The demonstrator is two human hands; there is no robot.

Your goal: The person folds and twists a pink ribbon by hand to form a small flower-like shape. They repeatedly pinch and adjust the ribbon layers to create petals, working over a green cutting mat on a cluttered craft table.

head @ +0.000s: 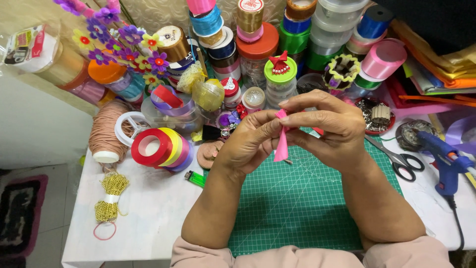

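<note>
We cannot see the middle of the pink ribbon (281,144), since the fingertips of the left hand (248,144) and right hand (329,126) cover it where they pinch. Our forearms hide part of the green cutting mat (297,198), and the bottom edge cuts off our sleeves (277,258). The right edge clips the blue glue gun (444,159) and its cord. The top edge cuts the ribbon spools (250,15), and the small charms (230,121) behind the left hand are too tiny to make out.

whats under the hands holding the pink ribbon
A green cutting mat on the white table lies below both hands and the pink ribbon. The forearms cover part of it.
</note>
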